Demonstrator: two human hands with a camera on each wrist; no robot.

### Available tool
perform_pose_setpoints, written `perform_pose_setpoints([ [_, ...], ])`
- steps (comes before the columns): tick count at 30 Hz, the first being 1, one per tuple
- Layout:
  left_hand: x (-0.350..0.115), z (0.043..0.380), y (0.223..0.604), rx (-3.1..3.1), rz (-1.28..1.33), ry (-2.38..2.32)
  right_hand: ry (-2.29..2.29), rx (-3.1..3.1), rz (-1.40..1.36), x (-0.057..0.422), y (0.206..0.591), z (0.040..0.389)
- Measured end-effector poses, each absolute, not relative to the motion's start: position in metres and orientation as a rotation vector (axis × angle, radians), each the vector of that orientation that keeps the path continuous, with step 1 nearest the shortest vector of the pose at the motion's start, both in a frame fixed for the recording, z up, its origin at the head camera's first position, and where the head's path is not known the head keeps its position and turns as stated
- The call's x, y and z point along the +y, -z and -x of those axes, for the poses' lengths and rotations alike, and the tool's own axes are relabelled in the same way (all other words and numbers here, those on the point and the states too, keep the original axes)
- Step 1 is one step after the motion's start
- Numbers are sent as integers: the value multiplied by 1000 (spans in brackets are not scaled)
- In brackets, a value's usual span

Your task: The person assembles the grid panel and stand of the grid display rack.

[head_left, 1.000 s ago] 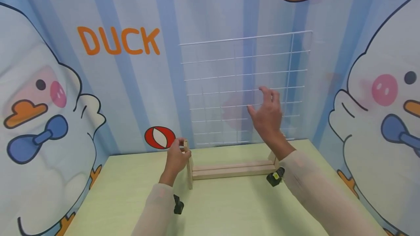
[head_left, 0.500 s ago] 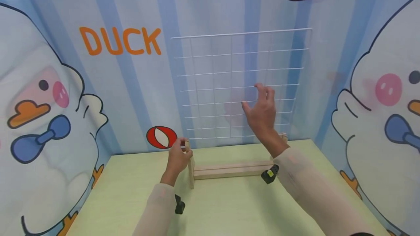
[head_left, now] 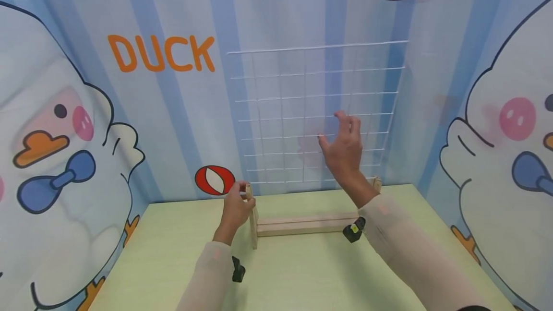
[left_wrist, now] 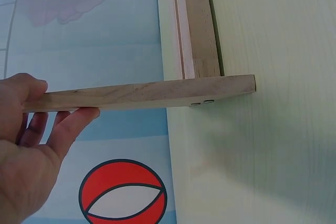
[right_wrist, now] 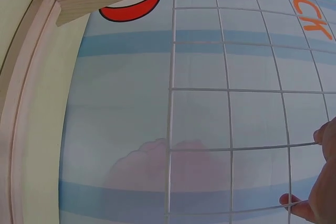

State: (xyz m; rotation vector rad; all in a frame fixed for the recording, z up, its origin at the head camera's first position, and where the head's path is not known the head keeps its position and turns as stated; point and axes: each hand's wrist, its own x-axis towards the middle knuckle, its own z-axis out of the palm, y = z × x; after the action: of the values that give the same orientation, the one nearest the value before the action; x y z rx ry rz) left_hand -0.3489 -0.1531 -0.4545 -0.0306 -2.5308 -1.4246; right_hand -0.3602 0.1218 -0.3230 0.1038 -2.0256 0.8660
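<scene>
A white wire grid panel (head_left: pixel 305 75) stands up behind a low wooden stand, and my right hand (head_left: pixel 344 155) grips it by the wires right of its middle. In the right wrist view, the thumb (right_wrist: pixel 300 209) lies against a wire. The stand has a left upright (head_left: pixel 253 220), a right upright (head_left: pixel 377 184) partly hidden by my right forearm, and a crossbar (head_left: pixel 304 229) between them. My left hand (head_left: pixel 234 209) pinches the top of the left upright between thumb and fingers. The grid's lower left corner is at that top; whether it sits in a slot is not visible.
The stand rests on a pale green table (head_left: pixel 298 272) near its back edge. Behind and at both sides hangs a blue striped curtain (head_left: pixel 173 109) printed with ducks. A small black device (head_left: pixel 354 230) is worn at each wrist.
Compared with a second ago, my right hand and the grid have shifted left, and the grid's bottom edge has risen level with the uprights' tops. My left hand keeps its hold.
</scene>
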Motion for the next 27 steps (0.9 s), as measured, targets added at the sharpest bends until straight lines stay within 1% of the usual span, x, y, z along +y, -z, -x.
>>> perform_pose_setpoints([
  [8, -152, 347, 454, -2525, 42, 1427, -878, -2027, -74, 123, 332, 364],
  [27, -153, 347, 453, -2523, 31, 1429, -882, -2036, -101, 122, 332, 360],
])
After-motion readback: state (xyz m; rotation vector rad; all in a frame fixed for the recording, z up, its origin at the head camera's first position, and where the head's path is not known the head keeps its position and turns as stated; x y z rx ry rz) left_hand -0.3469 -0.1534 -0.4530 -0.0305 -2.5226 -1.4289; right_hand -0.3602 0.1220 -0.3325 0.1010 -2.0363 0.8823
